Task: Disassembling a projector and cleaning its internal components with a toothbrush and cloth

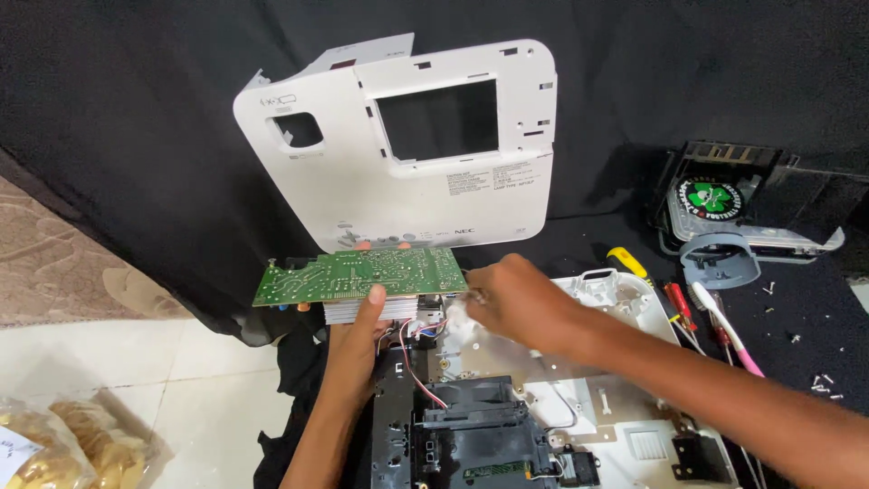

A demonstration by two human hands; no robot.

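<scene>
One opened projector chassis (507,426) lies nearest. Above it, one green circuit board (362,274) is clamped at its near edge by the left hand (358,340). The right hand (516,303) is closed at the board's right end; what it pinches cannot be told. Judged step: freeing the board; its red and white wires (412,349) would need unplugging next. One white cover panel (407,145) stands behind.

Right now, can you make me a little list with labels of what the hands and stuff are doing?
left hand: holds up a green circuit board, thumb on its front edge
right hand: at the board's right end, by the wires
below: opened device, white base, black parts
behind: white cover leaning on black cloth
right side: screwdrivers, loose screws
</scene>
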